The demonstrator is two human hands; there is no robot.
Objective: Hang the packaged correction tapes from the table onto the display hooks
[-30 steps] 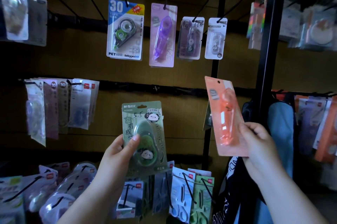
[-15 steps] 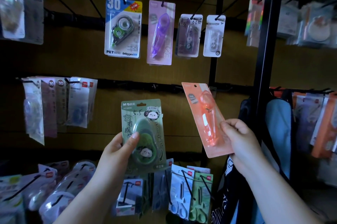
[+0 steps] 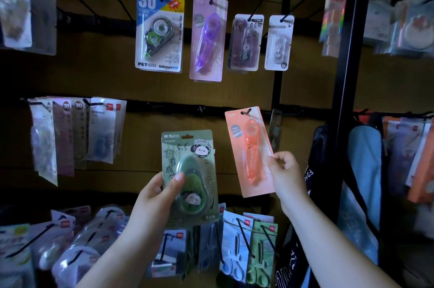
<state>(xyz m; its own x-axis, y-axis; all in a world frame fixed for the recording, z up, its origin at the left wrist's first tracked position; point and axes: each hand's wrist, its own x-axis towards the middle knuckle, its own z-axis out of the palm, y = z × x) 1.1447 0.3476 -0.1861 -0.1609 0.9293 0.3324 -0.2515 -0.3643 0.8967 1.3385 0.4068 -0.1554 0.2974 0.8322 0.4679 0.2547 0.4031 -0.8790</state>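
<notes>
Left hand (image 3: 159,196): grasps the green correction tape package (image 3: 187,170), with the thumb across the front of the blister and the fingers curled behind the card. The package is held nearly upright, in front of the lower part of the wooden back panel (image 3: 94,71) and below the middle rail (image 3: 164,108).

Right hand (image 3: 285,177): pinches the right edge of the orange correction tape package (image 3: 249,154) between thumb and fingertips. The package is tilted, top toward the left. A dark hook tip (image 3: 246,112) shows at its hang hole, level with the middle rail.

Surroundings:
- Just right of the orange package, a thin package (image 3: 274,128) hangs edge-on from the same rail.
- On the upper rail hang a blue "30" package (image 3: 159,32), a purple package (image 3: 207,39) and two small clear packages (image 3: 245,42).
- A cluster of packages (image 3: 77,130) hangs at the left end of the middle rail, well apart from both hands.
- Scissors packages (image 3: 237,247) hang on the lower row, partly covered by the green package and the left forearm.
- A black upright post (image 3: 350,76) and a blue bag (image 3: 361,182) stand to the right.
</notes>
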